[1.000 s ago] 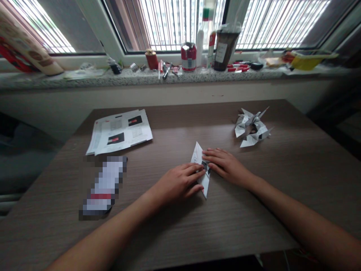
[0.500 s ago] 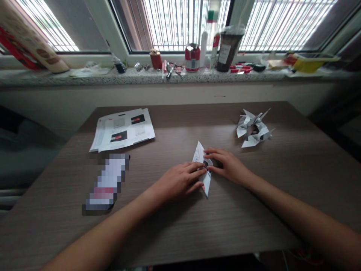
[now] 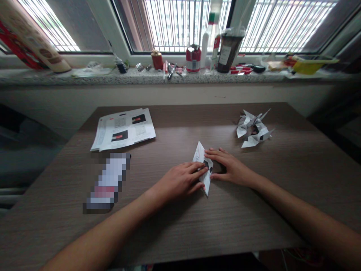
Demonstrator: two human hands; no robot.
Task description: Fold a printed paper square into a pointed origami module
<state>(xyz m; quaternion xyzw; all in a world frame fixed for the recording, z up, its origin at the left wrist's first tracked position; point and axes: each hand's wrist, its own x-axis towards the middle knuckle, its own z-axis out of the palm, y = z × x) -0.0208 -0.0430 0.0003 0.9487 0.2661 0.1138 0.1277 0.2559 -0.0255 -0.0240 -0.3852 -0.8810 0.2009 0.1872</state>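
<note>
A folded piece of white printed paper [image 3: 200, 151], pointed at both ends, lies flat on the brown table [image 3: 175, 233] before me. Across its left side and middle rest the fingers of my left hand [image 3: 183, 180], stretched out and pressing it down. My right hand [image 3: 232, 167] is at the paper's right edge, thumb and fingers spread apart, the tips touching or nearly touching it. Part of the paper is hidden under my left fingers. Farther back on the right sits a group of folded paper pieces [image 3: 255, 130] with points sticking up.
Printed sheets [image 3: 122, 130] lie at the back left, with a pixelated, phone-like object [image 3: 108, 180] in front of them. Along the stone windowsill [image 3: 135, 79] stand a red can [image 3: 193, 59], a dark drink cup [image 3: 229, 52], a bottle, red-handled tools and a yellow container [image 3: 308, 66].
My right thumb has slid toward me along the paper's right edge, so thumb and fingers are wider apart. My left hand stays in place on the paper.
</note>
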